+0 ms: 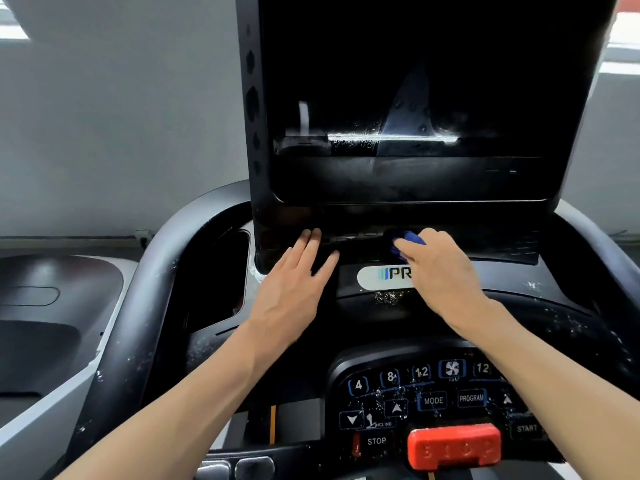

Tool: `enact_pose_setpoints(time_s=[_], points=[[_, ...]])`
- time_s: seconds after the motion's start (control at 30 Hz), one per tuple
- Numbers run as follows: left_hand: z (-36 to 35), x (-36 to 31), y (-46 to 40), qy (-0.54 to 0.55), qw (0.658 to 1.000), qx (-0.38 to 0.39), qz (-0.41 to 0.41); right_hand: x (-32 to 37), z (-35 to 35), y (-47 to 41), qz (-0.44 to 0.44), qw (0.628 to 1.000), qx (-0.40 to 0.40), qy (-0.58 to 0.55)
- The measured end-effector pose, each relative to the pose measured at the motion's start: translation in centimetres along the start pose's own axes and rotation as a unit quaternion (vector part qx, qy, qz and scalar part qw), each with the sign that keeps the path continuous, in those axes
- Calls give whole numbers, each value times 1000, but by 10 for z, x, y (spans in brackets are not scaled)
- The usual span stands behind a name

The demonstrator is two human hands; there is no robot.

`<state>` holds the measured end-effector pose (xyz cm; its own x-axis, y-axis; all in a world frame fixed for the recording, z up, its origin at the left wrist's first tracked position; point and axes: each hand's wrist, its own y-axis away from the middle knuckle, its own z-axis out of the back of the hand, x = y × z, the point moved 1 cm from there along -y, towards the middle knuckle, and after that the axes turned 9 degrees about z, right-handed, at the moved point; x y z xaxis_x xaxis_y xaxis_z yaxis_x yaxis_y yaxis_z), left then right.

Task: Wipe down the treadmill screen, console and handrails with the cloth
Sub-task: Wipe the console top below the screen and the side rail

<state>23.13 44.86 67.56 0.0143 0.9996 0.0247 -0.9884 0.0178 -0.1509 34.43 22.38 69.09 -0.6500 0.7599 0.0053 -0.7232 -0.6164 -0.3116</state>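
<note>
Console keypad (426,396) reads 4, 8, 12, FAN, 12, MODE, PROGRAM, INCLINE, STOP, START; red stop key (454,446) embossed STOP; logo badge (384,277) shows "PR", rest hidden.

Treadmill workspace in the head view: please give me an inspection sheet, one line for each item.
Surface: console is black, with white droplets or specks near the logo plate and on the button panel.
Job's things: blue cloth is at the slot under the screen; the screen is dark, with wet streaks low on the glass; the left handrail carries specks.
Clutter: nothing seen.
Grips: right hand holds the cloth against the console; left hand lies flat, fingers straight, beside it.
Cables: nothing seen.
Surroundings: pale wall behind; part of another machine at left; red stop key near the bottom edge.
</note>
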Motion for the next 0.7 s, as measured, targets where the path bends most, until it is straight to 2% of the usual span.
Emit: enact_pose_setpoints(time_s=[0.13, 0.23, 0.33, 0.5, 0.57, 0.7], points=[[13, -15, -8, 20, 999, -11, 48, 18, 2, -8, 40, 998, 36, -44], [15, -25, -10, 41, 997, -17, 58, -5, 10, -6, 72, 992, 40, -92], [8, -27, -8, 37, 998, 6, 53, -32, 21, 2, 87, 992, 40, -82], [2, -26, -15, 12, 998, 25, 52, 16, 11, -23, 181, 973, 78, -118], [2, -24, -15, 5, 999, 32, 43, 16, 10, -24, 192, 972, 93, -98], [8, -26, -10, 23, 998, 8, 55, -28, 26, -5, 165, 980, 97, -59]])
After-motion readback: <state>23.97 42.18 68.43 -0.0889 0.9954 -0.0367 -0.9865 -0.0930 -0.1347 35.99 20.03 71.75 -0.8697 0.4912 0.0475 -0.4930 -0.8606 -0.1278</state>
